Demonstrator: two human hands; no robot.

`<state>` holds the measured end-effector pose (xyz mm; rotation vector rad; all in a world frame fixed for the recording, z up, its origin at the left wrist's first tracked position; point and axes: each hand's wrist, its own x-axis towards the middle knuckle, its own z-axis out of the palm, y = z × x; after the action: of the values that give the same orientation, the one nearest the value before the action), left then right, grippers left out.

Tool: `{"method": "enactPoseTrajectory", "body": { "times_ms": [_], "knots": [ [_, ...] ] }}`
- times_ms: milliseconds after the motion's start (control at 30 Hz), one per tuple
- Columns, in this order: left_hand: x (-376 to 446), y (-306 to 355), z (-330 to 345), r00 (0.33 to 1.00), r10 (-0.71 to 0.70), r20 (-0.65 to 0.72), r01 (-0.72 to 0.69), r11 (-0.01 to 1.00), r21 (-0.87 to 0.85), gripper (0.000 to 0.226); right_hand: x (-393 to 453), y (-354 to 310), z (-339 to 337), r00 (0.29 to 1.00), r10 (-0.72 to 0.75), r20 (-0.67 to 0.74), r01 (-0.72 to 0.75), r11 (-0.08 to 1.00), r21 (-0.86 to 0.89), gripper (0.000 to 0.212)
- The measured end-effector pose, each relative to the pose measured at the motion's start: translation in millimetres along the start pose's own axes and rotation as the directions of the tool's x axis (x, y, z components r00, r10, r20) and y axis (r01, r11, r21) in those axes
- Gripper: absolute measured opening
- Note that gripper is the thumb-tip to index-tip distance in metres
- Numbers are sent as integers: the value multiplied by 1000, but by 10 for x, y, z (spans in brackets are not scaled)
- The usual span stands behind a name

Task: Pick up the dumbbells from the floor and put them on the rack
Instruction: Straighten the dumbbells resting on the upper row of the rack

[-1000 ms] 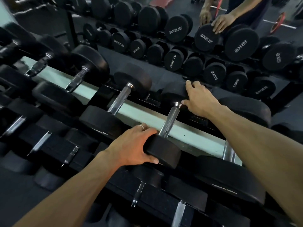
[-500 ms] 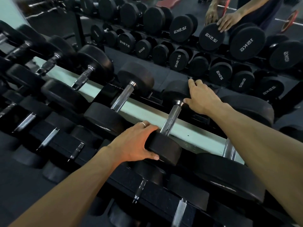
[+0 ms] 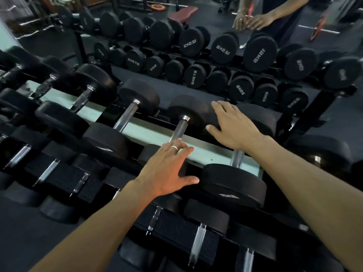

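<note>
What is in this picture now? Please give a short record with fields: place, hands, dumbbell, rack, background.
place: gym, in front of a mirror
left hand: fingers straight, spread over the near end of the dumbbell
right hand: fingers straight, beside the dumbbell's far end; contact cannot be told
dumbbell: lies on the rack, chrome handle pointing away from the person
rack: top row holds several black dumbbells side by side; more rows below
background: mirror shows the person's hands and weight labels reversed
</note>
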<state>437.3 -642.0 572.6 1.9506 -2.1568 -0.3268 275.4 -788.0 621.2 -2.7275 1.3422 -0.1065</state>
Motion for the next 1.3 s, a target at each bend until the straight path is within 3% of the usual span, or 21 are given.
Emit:
{"method": "enactPoseTrajectory", "body": {
  "times_ms": [433,733,1033,1300],
  "knots": [
    [-233,894,332,987,161,-15,-162,984,-70,78,-1469,398,-189,979,205,-9,-205,978,-41,73],
    [-131,1720,598,957,275,-88,-275,961,11,77,-2045,1062,-253,965,259,-26,-260,964,-47,76],
    [132,2607,956,983,169,-69,-168,986,15,85,-2313,2086,-337,981,190,43,-189,982,-29,75],
    [399,2765,1220,997,-38,63,41,998,-40,101,-1901,2598,-186,984,142,106,-139,990,-35,83]
  ]
}}
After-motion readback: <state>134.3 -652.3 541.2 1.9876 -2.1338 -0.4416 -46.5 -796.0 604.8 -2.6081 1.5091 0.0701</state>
